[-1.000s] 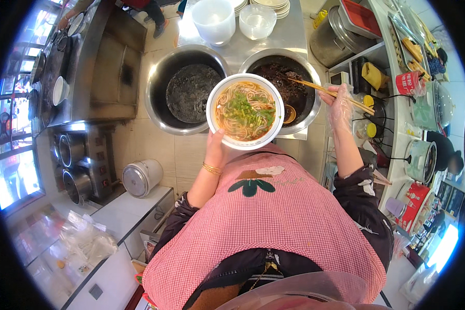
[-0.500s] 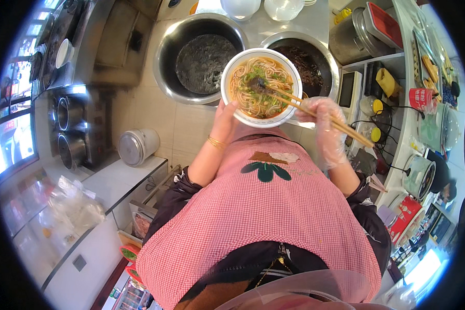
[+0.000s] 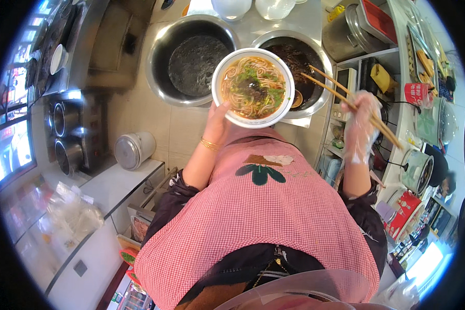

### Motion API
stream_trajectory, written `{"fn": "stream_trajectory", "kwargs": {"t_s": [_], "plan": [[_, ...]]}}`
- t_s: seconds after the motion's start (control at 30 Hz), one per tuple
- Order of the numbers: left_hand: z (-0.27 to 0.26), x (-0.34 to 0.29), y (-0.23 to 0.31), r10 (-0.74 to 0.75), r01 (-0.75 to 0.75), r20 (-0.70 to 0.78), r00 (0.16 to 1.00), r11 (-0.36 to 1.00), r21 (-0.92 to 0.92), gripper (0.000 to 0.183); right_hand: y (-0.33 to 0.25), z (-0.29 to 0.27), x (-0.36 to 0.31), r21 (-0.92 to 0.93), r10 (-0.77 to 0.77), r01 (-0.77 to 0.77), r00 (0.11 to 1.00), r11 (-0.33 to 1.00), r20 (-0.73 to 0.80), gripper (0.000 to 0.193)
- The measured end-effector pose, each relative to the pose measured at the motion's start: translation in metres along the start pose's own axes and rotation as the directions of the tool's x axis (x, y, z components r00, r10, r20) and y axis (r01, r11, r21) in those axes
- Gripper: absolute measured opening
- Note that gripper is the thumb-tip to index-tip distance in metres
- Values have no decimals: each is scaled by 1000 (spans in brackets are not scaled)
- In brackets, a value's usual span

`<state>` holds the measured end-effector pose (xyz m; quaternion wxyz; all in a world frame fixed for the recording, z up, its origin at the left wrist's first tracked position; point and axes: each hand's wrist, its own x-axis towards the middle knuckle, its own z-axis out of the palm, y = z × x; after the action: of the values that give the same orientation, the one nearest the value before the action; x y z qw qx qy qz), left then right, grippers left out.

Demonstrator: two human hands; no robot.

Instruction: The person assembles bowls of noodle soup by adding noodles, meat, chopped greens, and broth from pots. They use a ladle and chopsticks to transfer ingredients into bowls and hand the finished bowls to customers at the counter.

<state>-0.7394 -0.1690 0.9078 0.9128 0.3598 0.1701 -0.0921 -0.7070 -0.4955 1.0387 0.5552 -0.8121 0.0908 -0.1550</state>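
With your left hand point(image 3: 218, 123) gripping the round white noodle-soup bowl point(image 3: 217, 85) near two round steel pots point(image 3: 157, 67), hold it level (tilting risks spills), your gloved right hand point(image 3: 362, 124) grasping long wooden chopsticks point(image 3: 387, 133) clear.

From here I see a steel surface point(image 3: 306, 23) carrying two pale tubs point(image 3: 231, 6) at its far end; two wide metal pots point(image 3: 153, 64) seem to rest on it too.

White noodle bowl point(image 3: 256, 123) upright; chopsticks point(image 3: 326, 90) beside, parted.
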Motion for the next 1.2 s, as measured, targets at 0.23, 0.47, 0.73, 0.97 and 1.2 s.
{"fn": "stream_trajectory", "kwargs": {"t_s": [0.23, 0.47, 0.73, 0.97, 1.2], "plan": [[5, 0, 4, 15, -17, 44, 999, 999, 41, 56, 103, 52, 68, 25, 502, -505, 861, 863, 82, 43], [5, -3, 7, -5, 2, 52, 999, 998, 60, 55, 154, 61, 65, 255, 381, -370, 925, 894, 5, 37], [3, -2, 4, -9, 5, 72, 997, 999, 54, 53, 138, 39, 60, 327, 577, -539, 817, 776, -24, 50], [4, -3, 5, -1, -3, 60, 998, 998, 67, 54, 121, 33, 57, 462, 574, -504, 818, 729, -14, 43], [6, -4, 6, -1, -7, 58, 998, 991, 133, 64, 130, 45, 57, 357, 346, -353, 934, 865, 86, 35]]}}
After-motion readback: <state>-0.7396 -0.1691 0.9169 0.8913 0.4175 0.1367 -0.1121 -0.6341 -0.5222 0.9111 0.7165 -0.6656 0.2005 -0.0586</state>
